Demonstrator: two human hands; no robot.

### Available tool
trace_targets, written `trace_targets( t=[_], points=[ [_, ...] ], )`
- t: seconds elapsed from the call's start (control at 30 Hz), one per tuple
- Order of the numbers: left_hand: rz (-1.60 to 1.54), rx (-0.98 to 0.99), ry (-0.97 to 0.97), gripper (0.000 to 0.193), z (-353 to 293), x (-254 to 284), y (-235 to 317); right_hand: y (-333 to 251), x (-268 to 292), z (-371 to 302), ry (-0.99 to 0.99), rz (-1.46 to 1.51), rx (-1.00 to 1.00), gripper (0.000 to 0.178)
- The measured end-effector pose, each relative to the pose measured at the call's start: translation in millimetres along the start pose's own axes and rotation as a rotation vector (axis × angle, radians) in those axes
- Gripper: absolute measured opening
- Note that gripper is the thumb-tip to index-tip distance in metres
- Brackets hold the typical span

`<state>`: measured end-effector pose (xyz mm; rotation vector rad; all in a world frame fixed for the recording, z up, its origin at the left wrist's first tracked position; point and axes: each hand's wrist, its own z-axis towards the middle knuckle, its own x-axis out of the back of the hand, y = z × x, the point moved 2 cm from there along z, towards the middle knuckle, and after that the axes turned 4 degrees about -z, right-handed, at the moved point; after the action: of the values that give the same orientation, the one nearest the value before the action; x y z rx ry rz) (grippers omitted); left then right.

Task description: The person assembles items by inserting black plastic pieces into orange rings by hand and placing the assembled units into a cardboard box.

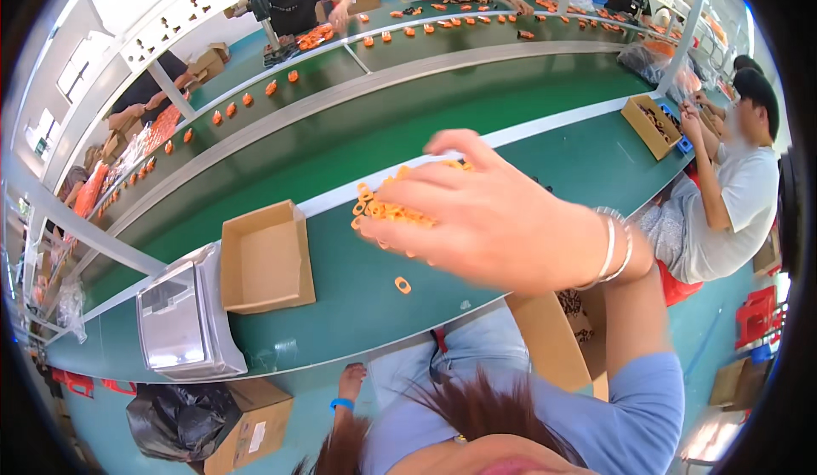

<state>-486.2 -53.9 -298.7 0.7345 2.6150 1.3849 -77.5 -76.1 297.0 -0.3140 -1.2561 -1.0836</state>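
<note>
My right hand (485,220) reaches across the green bench, with white bracelets at its wrist. Its fingers are apart and curve over a heap of small orange ring-shaped plastic pieces (362,207), hiding much of it. One loose orange piece (402,285) lies on the bench just in front of the heap. Low beside my lap is my left hand (351,381), a blue band on its wrist. Its fingers look loosely stretched, with nothing visible in them.
An open cardboard box (268,258) stands left of the heap, beside a grey-and-silver machine (179,313). Below the bench, another carton (549,334) sits by my right side. Beyond runs a green conveyor (340,143) carrying orange parts. A co-worker (723,185) sits at the right.
</note>
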Motion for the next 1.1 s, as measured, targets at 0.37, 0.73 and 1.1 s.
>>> trace_targets(
  t=[0.37,0.73,1.1],
  points=[
    [0.231,-0.275,-0.125,0.044,-57.4,-16.4,50.5,-114.7,83.3,-56.8,0.026,0.242,0.168,0.031],
    [0.453,-0.298,-0.293,0.041,-108.7,-34.4,179.8,-74.8,80.3,-24.6,0.284,0.137,-0.003,0.029],
    [0.468,-0.736,-0.325,0.022,-151.5,-66.1,387.0,21.0,78.0,-122.8,0.571,0.134,-0.126,0.028]
  ],
)
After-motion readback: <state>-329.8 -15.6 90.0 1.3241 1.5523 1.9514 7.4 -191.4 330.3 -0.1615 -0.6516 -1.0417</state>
